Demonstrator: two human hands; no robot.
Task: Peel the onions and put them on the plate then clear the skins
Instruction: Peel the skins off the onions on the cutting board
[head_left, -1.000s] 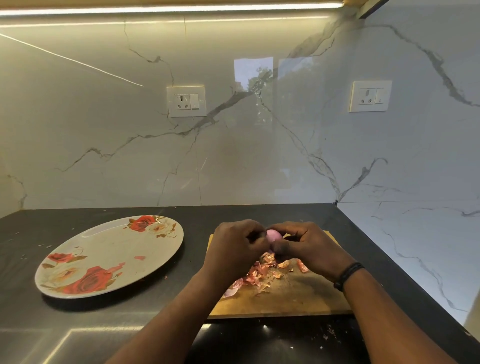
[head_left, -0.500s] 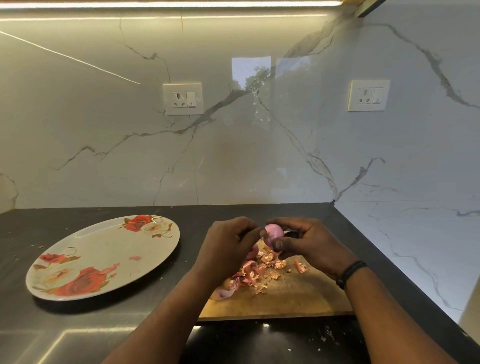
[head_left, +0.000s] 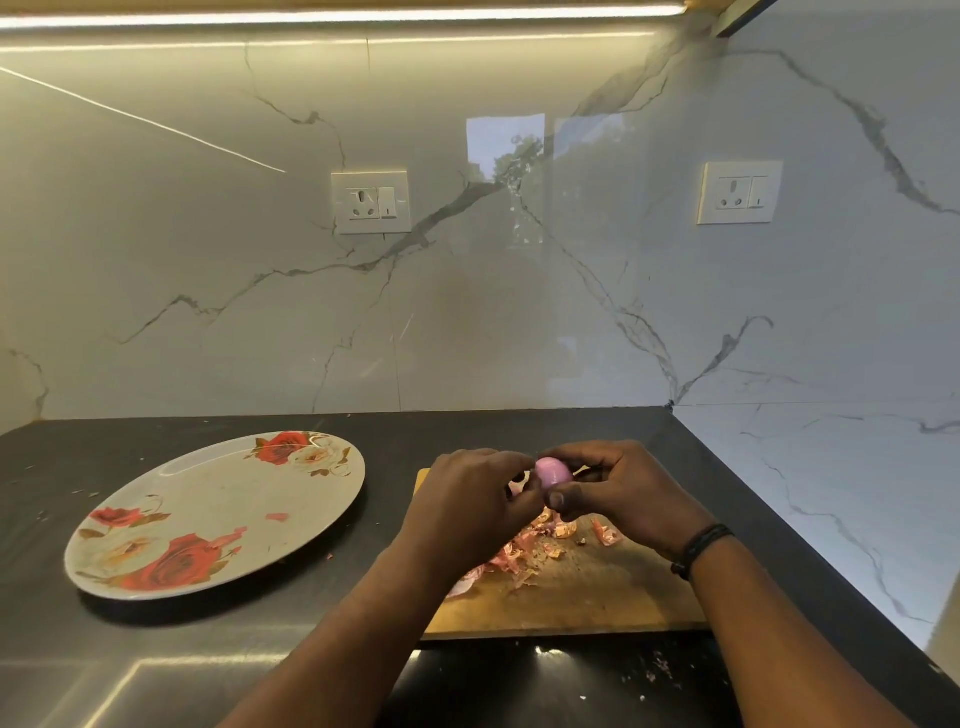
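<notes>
Bare forearms, black band (head_left: 698, 548) on the right wrist

Dark countertop (head_left: 467, 431) spans lower frame. Floral plate (head_left: 218, 514) lower left; wooden cutting board (head_left: 587, 603) lower centre-right

Counts: two hands, left hand (head_left: 470, 506) and right hand (head_left: 626, 493), both on one small pink onion (head_left: 551, 472) held between them. One floral plate (head_left: 218, 512) on the dark surface (head_left: 156, 649), no onions on it, one small pink scrap (head_left: 277, 517) on it. One wooden cutting board (head_left: 587, 597). One loose heap of onion skins (head_left: 530, 551) on the board, pieces too many and too small to count. Two wall sockets: one at left (head_left: 371, 201), one at right (head_left: 740, 192). One black wristband (head_left: 698, 548). One light strip (head_left: 337, 13) overhead.
</notes>
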